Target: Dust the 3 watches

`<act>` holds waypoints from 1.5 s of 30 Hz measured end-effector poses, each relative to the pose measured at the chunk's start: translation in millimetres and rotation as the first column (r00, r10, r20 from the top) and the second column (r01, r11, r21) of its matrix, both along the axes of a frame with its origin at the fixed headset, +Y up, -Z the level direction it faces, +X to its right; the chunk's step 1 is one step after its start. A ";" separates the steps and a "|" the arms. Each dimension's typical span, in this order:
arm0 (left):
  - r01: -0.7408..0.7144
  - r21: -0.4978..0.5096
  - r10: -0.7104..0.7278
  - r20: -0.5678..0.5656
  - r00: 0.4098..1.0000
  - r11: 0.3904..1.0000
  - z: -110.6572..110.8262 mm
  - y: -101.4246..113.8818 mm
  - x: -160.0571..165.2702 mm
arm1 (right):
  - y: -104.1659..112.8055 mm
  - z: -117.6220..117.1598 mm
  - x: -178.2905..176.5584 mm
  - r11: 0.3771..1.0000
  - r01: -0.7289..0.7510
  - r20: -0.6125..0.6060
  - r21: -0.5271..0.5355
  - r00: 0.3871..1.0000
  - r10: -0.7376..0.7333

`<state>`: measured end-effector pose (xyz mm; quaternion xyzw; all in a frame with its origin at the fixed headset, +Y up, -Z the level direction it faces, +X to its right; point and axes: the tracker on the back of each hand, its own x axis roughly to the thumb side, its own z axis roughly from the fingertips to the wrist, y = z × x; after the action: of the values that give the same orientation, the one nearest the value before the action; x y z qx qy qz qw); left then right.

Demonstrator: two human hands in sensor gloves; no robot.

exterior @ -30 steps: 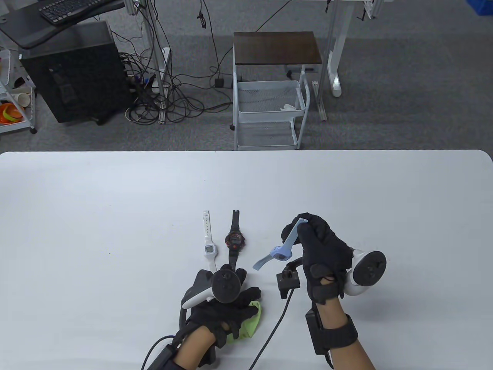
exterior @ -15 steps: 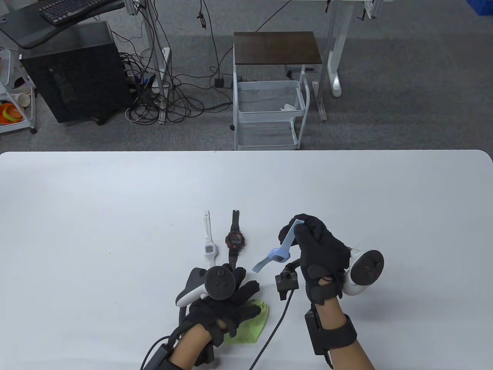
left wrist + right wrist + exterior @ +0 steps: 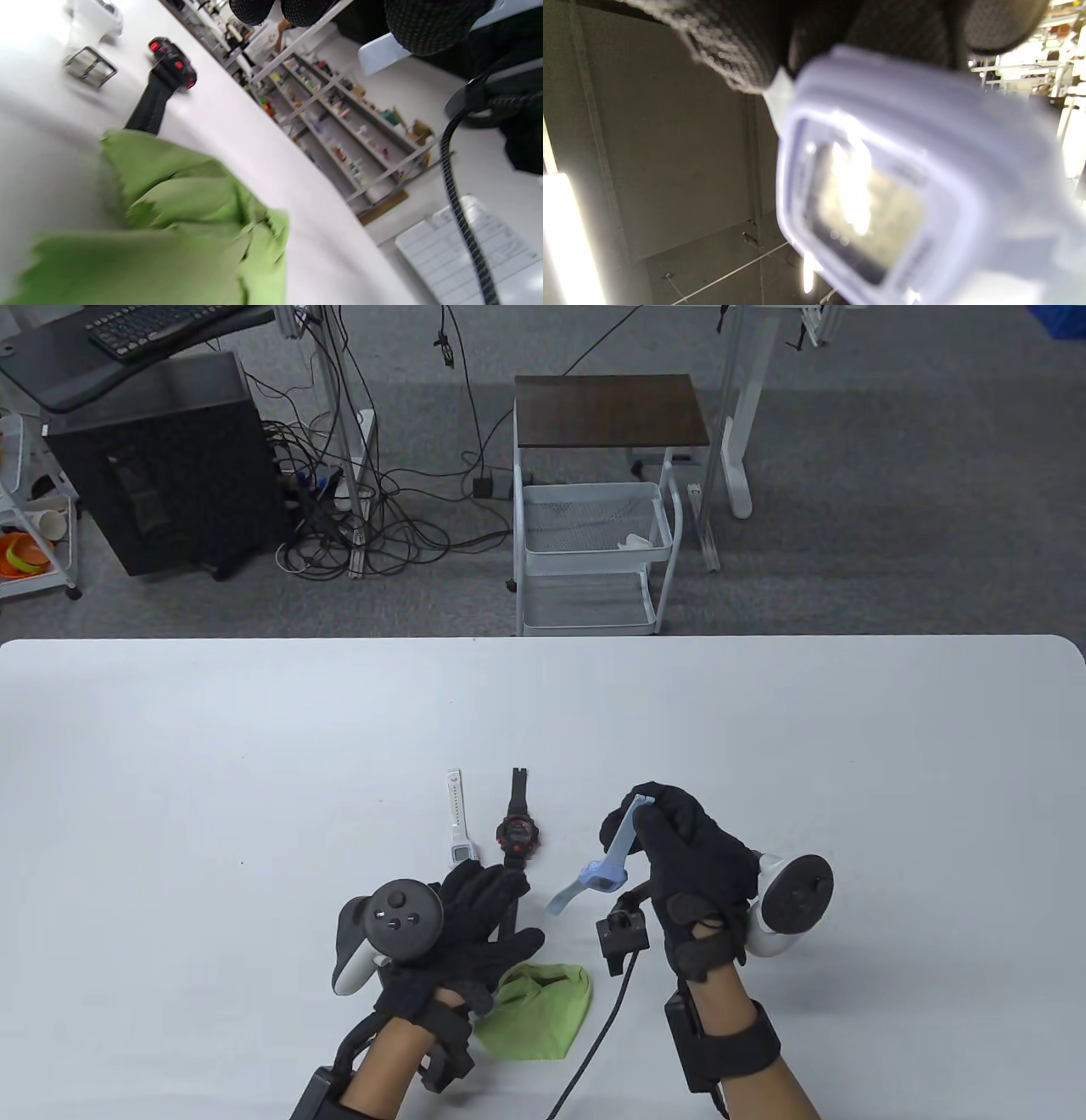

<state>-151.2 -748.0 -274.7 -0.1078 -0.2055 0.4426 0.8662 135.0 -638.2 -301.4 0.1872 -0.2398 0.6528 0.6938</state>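
**Three watches, one in the air**

Three watches are showing: the blue watch (image 3: 604,875) is hanging above the table (image 3: 170,780), while the white watch (image 3: 459,836) and the black watch (image 3: 517,833) are lying side by side on it, straps pointing away from the person.

The right hand (image 3: 691,874) is pinching the blue watch by the upper end of its strap, fingers curled round it, so the case and the lower strap are dangling down to the left. In the right wrist view the case is filling the frame (blurred, with its square screen catching glare).

The left hand (image 3: 462,937) is hovering over the near ends of the white and black watches, its fingers fairly straight and spread, holding nothing. The green cloth (image 3: 543,1005) is lying crumpled on the table just beside that hand, toward the person; whether the palm is touching it is not clear. In the left wrist view the cloth is sitting in the foreground, with the black watch's strap just beyond it.

A tracker (image 3: 386,929) is sitting on the back of the left hand.
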 end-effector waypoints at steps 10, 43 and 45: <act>-0.135 0.029 0.132 0.090 0.987 0.990 1.1 4.0 0.7 | -1.0 0.6 -6.0 1.000 0.016 -0.058 -0.025 0.998 -0.018; -0.089 0.113 0.085 0.040 0.996 0.990 3.5 9.1 3.4 | -4.6 -0.4 -13.5 0.997 0.067 -0.094 -0.045 0.993 -0.071; -0.100 0.114 0.096 0.037 0.995 0.988 3.7 10.8 2.2 | -4.3 -0.7 -10.5 0.997 0.076 -0.074 -0.033 0.994 -0.078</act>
<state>-149.0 -737.3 -271.0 -0.0541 -0.2494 0.4701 0.8449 124.5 -642.5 -302.1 0.1915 -0.2107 0.6216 0.7298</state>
